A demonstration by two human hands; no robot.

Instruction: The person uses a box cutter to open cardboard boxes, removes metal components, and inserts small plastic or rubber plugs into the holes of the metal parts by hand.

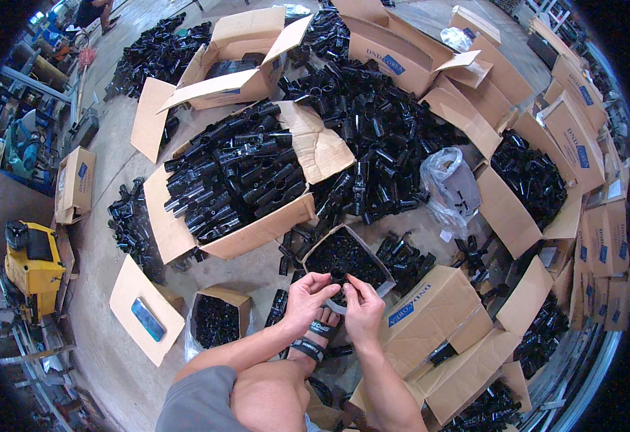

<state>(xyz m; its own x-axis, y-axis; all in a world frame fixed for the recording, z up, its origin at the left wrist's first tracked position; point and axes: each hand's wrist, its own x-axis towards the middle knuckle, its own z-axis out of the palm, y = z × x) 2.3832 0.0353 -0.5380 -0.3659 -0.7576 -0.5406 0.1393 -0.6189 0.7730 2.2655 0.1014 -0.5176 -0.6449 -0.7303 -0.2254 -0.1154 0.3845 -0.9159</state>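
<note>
A small black ring-like part is pinched between the fingertips of both my hands, above a box of tiny black parts. My left hand grips it from the left, thumb and fingers closed. From the other side my right hand holds it with thumb and forefinger. Just beyond the hands stands the open box, filled with small black pieces. Fingers cover much of the part, so its exact kind cannot be made out. My sandalled foot is below my hands.
Left of centre, a large open carton holds black tubular parts, with a heap of black parts beyond. A small carton of pieces and a phone on cardboard are at left. A half-closed carton stands right.
</note>
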